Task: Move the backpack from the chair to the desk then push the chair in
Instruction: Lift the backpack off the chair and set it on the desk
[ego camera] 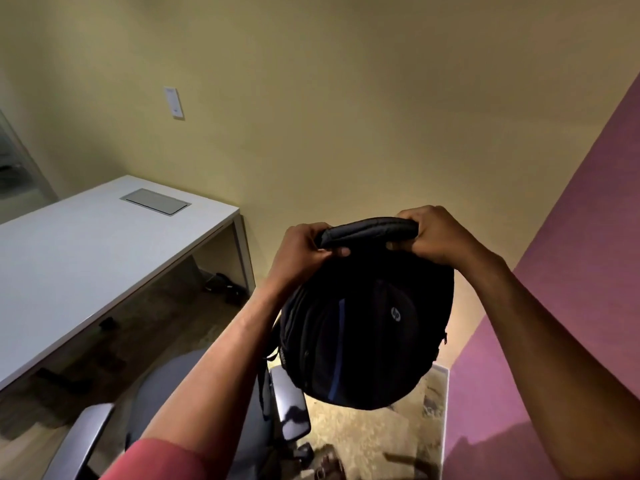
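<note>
A black backpack (363, 327) with a blue stripe and a small round logo hangs in the air by its padded top handle. My left hand (304, 252) grips the handle's left end and my right hand (436, 237) grips its right end. Below and to the left stands the grey office chair (166, 386), its seat partly hidden by my left forearm, with two shiny armrests. The backpack is off the seat, to the right of it. The white desk (86, 258) lies to the left, its top bare.
A grey cable hatch (156, 201) is set into the desk top near the far edge. Dark cables and items lie on the floor under the desk (225, 285). A purple wall panel (571, 306) stands close on the right, a beige wall ahead.
</note>
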`<control>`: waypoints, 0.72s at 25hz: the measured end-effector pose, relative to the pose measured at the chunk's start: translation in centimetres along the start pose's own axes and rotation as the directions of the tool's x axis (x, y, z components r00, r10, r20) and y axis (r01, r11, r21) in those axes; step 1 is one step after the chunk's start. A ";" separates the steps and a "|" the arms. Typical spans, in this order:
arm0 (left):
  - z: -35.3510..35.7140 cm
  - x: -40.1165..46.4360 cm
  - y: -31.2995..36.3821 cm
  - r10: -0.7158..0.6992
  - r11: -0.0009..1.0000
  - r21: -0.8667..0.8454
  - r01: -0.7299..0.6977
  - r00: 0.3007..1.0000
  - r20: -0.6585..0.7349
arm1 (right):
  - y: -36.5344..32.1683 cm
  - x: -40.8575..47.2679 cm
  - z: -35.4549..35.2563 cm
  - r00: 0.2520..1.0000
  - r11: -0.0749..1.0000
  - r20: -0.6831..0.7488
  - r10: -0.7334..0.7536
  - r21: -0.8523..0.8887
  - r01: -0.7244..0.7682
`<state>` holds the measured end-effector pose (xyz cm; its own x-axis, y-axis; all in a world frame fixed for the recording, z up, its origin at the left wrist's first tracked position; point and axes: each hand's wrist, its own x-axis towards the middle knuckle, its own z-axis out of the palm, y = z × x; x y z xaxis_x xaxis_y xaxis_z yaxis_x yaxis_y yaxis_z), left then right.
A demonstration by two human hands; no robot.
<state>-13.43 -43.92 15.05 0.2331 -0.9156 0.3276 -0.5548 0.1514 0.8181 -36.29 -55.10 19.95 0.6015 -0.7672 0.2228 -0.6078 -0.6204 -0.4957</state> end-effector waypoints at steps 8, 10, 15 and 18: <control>-1.7 8.0 -5.7 -0.065 0.997 0.037 0.066 0.997 -0.028 | 2.9 10.9 4.6 0.996 0.996 0.067 -0.051 0.072 0.047; -2.4 9.7 -7.1 -0.086 0.996 0.023 0.087 0.995 -0.044 | 3.2 13.7 5.6 0.994 0.995 0.085 -0.074 0.078 0.067; -3.3 13.6 -9.5 -0.110 0.994 0.013 0.112 0.990 -0.091 | 3.9 19.7 7.2 0.989 0.990 0.091 -0.118 0.086 0.110; -3.9 15.9 -10.7 -0.113 0.993 0.007 0.115 0.985 -0.132 | 4.0 23.0 7.8 0.984 0.983 0.075 -0.163 0.094 0.155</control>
<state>-0.69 -58.60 13.34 0.3979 -0.8697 0.2921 -0.5296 0.0423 0.8472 -20.88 -73.98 16.55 0.7296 -0.6417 0.2364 -0.4556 -0.7140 -0.5317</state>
